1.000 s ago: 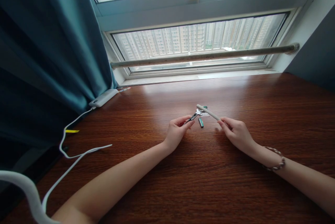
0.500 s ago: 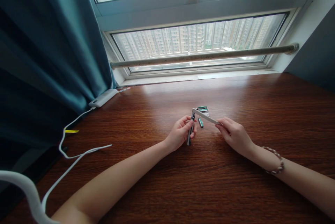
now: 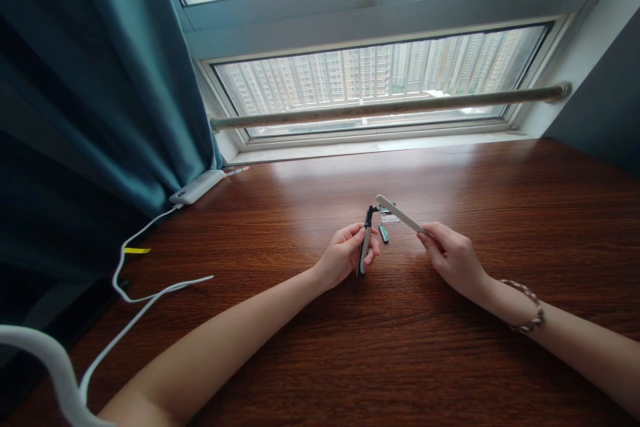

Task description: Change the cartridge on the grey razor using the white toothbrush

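My left hand is closed round a black and grey razor handle, held upright with its narrow neck at the top. No blade cartridge shows on that neck. Between the fingertips of my right hand is a flat, pale stick with a rounded end, like a nail file. Its far tip sits just right of the razor's neck, apart from it. Below the stick a green and black razor cartridge lies on the table. More cartridges in a clear holder lie behind the stick, partly hidden by it.
The brown wooden table reaches to the window sill. At the left lie a white power bank, a white cable and a yellow strip. A blue curtain hangs there. A metal rail crosses the window.
The pale stick has moved up and right, off the top of the razor handle. The handle has turned a little, so its ribbed grip and bent neck show more.
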A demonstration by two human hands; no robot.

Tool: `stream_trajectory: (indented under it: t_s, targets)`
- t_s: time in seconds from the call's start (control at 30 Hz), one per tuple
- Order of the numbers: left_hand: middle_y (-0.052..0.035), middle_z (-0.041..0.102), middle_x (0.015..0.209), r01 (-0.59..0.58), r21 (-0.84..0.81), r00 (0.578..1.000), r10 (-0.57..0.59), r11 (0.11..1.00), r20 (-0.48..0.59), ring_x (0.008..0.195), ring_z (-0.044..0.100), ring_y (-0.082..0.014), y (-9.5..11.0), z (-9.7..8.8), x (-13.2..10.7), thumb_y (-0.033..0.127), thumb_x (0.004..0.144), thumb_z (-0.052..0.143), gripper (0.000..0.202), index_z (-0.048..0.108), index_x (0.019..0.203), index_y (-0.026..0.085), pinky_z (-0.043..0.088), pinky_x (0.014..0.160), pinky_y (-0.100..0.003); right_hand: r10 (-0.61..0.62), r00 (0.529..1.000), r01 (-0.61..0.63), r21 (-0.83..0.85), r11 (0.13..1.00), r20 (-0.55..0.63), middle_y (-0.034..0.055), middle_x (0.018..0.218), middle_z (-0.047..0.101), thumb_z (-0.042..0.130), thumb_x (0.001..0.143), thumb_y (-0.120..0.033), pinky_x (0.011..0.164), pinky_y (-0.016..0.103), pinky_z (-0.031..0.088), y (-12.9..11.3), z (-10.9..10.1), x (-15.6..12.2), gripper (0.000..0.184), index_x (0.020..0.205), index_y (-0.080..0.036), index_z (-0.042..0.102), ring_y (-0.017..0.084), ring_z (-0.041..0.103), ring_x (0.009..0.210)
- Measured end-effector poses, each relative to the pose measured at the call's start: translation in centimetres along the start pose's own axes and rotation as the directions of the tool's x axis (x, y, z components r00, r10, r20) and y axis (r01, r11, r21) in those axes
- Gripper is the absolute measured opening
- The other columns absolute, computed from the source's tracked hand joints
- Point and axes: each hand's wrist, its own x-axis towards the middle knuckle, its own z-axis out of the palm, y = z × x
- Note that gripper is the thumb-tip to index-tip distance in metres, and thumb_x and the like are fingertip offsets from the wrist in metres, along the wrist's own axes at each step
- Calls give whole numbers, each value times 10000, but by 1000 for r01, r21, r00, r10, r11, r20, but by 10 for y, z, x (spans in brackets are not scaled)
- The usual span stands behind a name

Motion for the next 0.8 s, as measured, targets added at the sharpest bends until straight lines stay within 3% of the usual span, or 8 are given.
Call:
stream_trajectory:
  t_s: [0.2, 0.4, 0.53, 0.7, 0.8]
  targets:
    - [-65, 534, 683, 14, -28, 1000, -13, 1000, 18, 449, 414, -57, 0, -2, 0, 280, 846, 407, 231, 504, 921, 84, 273, 444, -192, -15, 994, 13, 24, 1000, 111, 15, 728, 515, 418, 876, -211, 595, 244, 340, -1, -1, 0, 109, 863, -174, 520, 133, 476, 647]
    - [-43, 498, 655, 28, -50, 1000, -28, 998, 12, 436, 357, -40, 1, -1, 0, 273, 837, 414, 218, 503, 920, 92, 215, 434, -189, 37, 999, -38, 38, 999, 23, 8, 682, 500, 425, 877, -228, 575, 240, 329, 0, 0, -1, 114, 862, -170, 522, 125, 455, 603]
    - [-27, 484, 630, 33, -38, 999, -33, 999, 3, 426, 334, -36, 2, 0, -1, 322, 819, 448, 248, 502, 922, 103, 202, 428, -187, -6, 995, 1, 47, 999, 95, 13, 715, 513, 424, 877, -223, 589, 239, 330, 0, 0, -1, 115, 867, -171, 526, 124, 459, 619]
    - [-1, 465, 602, 29, 1, 999, -29, 1000, -13, 417, 306, -23, 4, 1, -2, 335, 809, 484, 231, 497, 895, 121, 171, 411, -172, 43, 999, -44, 51, 998, 14, 0, 652, 483, 424, 878, -233, 562, 236, 316, 0, 0, -1, 123, 843, -167, 521, 118, 438, 578]
    - [7, 463, 591, 45, 15, 999, -45, 999, -14, 413, 302, -21, 3, 2, -2, 340, 794, 511, 226, 486, 876, 131, 162, 404, -164, 22, 997, -28, 66, 997, 79, 4, 667, 487, 414, 882, -237, 567, 237, 318, -1, -1, -1, 131, 847, -169, 520, 120, 442, 589]
